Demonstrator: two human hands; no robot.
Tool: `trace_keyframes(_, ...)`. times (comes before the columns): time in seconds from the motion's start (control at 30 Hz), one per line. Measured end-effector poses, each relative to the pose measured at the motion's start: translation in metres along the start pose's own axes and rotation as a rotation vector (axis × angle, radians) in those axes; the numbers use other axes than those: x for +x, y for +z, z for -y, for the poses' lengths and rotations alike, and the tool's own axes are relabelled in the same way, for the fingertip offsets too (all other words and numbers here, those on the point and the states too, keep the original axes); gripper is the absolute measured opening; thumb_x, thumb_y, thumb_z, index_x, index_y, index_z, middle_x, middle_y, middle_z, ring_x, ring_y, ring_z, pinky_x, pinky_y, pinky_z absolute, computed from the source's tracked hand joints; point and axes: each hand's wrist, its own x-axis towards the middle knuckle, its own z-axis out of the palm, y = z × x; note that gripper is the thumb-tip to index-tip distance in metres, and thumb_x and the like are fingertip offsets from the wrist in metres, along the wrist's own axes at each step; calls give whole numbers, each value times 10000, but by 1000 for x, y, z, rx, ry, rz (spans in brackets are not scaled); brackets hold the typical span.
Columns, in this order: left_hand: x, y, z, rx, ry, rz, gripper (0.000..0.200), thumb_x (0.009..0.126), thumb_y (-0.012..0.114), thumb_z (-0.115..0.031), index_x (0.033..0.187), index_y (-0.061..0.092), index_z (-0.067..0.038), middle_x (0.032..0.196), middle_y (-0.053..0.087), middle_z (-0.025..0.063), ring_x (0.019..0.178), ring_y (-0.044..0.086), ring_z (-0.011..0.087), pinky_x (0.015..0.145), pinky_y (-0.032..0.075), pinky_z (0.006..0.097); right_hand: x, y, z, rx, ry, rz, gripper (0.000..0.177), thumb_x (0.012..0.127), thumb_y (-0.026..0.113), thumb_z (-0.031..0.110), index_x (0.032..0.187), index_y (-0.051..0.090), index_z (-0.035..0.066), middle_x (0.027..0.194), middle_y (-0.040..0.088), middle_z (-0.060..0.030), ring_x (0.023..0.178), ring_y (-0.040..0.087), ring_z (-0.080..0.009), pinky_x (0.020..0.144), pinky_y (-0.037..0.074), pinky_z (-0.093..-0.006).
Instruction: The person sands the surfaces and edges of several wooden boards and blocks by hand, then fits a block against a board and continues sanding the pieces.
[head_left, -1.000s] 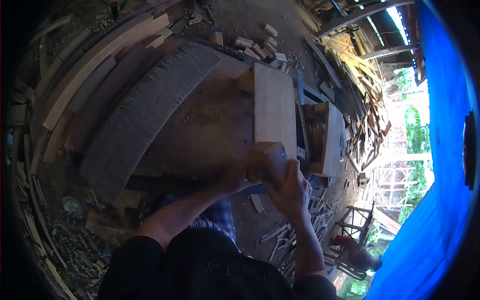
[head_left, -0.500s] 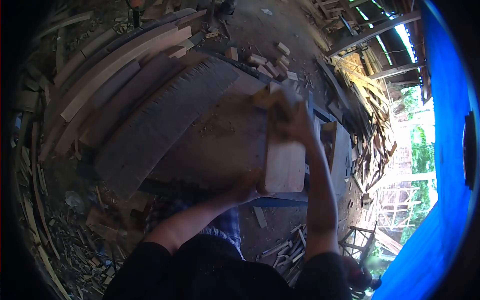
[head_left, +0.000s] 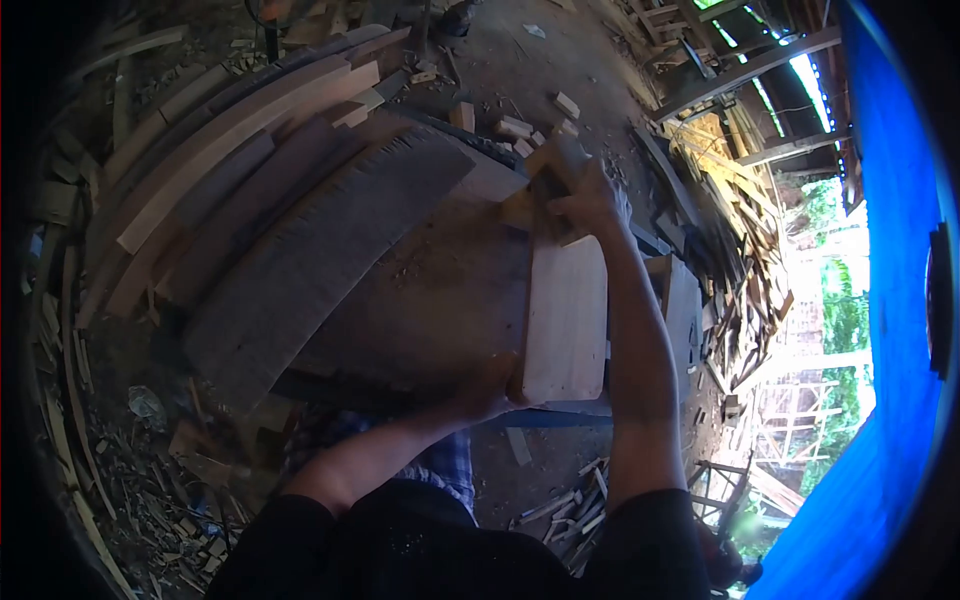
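Note:
A pale, smooth wooden board [head_left: 566, 320] with rounded near corners lies lengthwise on the workbench. My left hand [head_left: 490, 388] is closed on its near left corner, the fingers in shadow. Over the board's far end, my right hand [head_left: 592, 208] grips a chunky wooden block [head_left: 556, 160], with the thumb on its near side; I cannot tell whether it is a tool. Just left of that hand, a yellowish wood piece [head_left: 517, 211] sits at the board's edge. Sawdust covers the brown bench top [head_left: 430, 300] beside the board.
A wide, dark curved plank [head_left: 320, 260] lies on the left of the bench, with several curved beams [head_left: 240, 140] stacked beyond it. Another pale board [head_left: 682, 310] is to the right. Scrap wood [head_left: 560, 510] litters the floor, and a blue tarp [head_left: 890, 250] hangs at the far right.
My right hand and the block have moved a little toward the board's far end, and the block's angle has changed. My left hand stays at the near corner.

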Motion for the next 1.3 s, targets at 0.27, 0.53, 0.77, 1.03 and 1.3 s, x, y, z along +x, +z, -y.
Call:
trace_keyframes(0.27, -7, 10, 0, -60, 95, -192, 448, 678, 885, -146, 1030, 620, -64, 1007, 664, 156, 914, 675, 311, 765, 520, 378, -243, -24, -15, 22, -64, 216, 628, 769, 765, 345, 1207, 396, 87, 927, 645, -273, 858, 645, -502, 709, 507, -569)
trace_keyframes(0.53, -15, 4, 6, 28, -21, -113, 330, 704, 858, -101, 881, 580, -85, 907, 647, 106, 786, 649, 298, 696, 496, 375, -121, -1, -7, -145, -37, 15, 741, 703, 787, 440, 1225, 401, 82, 893, 672, -242, 847, 668, -464, 710, 535, -544)
trace_keyframes(0.77, -14, 3, 3, 65, -63, -119, 306, 736, 832, -168, 893, 584, -82, 894, 647, 126, 851, 651, 316, 760, 490, 394, -6, 8, -10, -69, -39, 21, 847, 637, 802, 496, 1248, 408, 61, 1070, 654, -273, 1020, 644, -450, 852, 517, -510)
trace_keyframes(1.03, -7, 15, 20, -162, 154, -229, 527, 643, 896, -258, 1028, 587, -75, 948, 624, 131, 894, 610, 373, 819, 475, 438, -263, -30, 4, -9, -62, 142, 577, 778, 767, 367, 1093, 394, 59, 888, 638, -270, 757, 648, -493, 644, 502, -569)
trace_keyframes(1.3, -12, 14, 27, 87, 76, -160, 456, 688, 864, -246, 1012, 591, -79, 922, 616, 130, 876, 612, 358, 788, 476, 441, -59, 11, 6, -188, -185, 19, 675, 776, 732, 434, 1229, 404, 57, 924, 667, -294, 872, 675, -459, 725, 537, -542)
